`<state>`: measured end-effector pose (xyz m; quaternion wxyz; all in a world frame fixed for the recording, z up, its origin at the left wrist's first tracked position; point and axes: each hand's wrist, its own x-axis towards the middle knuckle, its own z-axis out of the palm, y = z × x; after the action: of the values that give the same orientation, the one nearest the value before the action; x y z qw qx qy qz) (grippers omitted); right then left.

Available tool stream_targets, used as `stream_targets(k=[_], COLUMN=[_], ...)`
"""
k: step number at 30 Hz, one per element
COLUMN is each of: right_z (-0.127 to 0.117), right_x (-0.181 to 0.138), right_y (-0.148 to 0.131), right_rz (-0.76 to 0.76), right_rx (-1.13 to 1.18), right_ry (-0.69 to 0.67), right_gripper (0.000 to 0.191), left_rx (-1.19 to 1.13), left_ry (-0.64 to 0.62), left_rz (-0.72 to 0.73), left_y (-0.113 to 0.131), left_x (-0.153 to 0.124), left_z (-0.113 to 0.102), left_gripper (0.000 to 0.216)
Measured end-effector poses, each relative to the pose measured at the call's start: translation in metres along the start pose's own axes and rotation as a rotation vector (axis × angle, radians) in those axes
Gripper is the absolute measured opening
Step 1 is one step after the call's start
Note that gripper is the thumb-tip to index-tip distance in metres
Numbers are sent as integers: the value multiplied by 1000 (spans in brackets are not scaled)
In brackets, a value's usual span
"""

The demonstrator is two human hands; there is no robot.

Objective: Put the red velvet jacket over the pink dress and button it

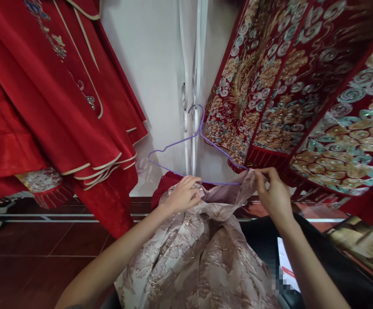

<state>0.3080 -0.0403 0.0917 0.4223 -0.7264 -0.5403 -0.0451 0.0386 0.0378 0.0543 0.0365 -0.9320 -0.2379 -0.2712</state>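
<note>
A pale pink-beige garment (220, 257) with a shiny floral pattern hangs in front of me, its upper edge bunched. Behind that edge is a thin purple hanger (200, 128), whose hook points up by the white cabinet. My left hand (184, 193) is closed on the garment's upper edge, left of centre, with the fingers curled over the cloth. At the hanger's right end, my right hand (274, 195) pinches a corner of the garment between thumb and fingers. The hanger's lower left corner is bare of the pale cloth.
Red garments (86, 107) with cream piping hang at left. On the right are dark red garments (270, 98) with dense embroidery. White cabinet doors (148, 51) stand behind. Dark red cloth (162, 186) lies behind the garment. A white printed card (286, 262) rests on a black surface (321, 257).
</note>
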Motion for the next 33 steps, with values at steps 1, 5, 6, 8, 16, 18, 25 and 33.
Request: stream_targets(k=[1,5,6,8,16,18,25,33], right_z=[4,26,33,45,60,59,52,44], right_x=[4,26,29,33,32,36,48,53], right_y=[-6,-29,-34,-41,-34,-31,-22,-20], right_rz=[-32,-182,-197,-214,-353,-357,-387,-378], right_rx=[17,92,110,127,139,144,68,-17], right_ry=[34,7,-29,-77,-26,-50,-27,-37], right_gripper=[27,25,25,28,39,39,36,36], left_rx=[-19,-36,-24,18,237,340,589,600], left_ry=[9,37,46,57,32,55,122,121], left_rz=[-2,-14,-28,-62,-62,-188,-469,-477], left_y=[1,6,7,9,-29,-54,-116,-106], left_x=[0,0,-1,-3,-19,-37,-104,-97], left_z=[-1,-1,1,3,-43,-67,-112,-113], left_gripper=[24,24,24,23,23,26,32,34])
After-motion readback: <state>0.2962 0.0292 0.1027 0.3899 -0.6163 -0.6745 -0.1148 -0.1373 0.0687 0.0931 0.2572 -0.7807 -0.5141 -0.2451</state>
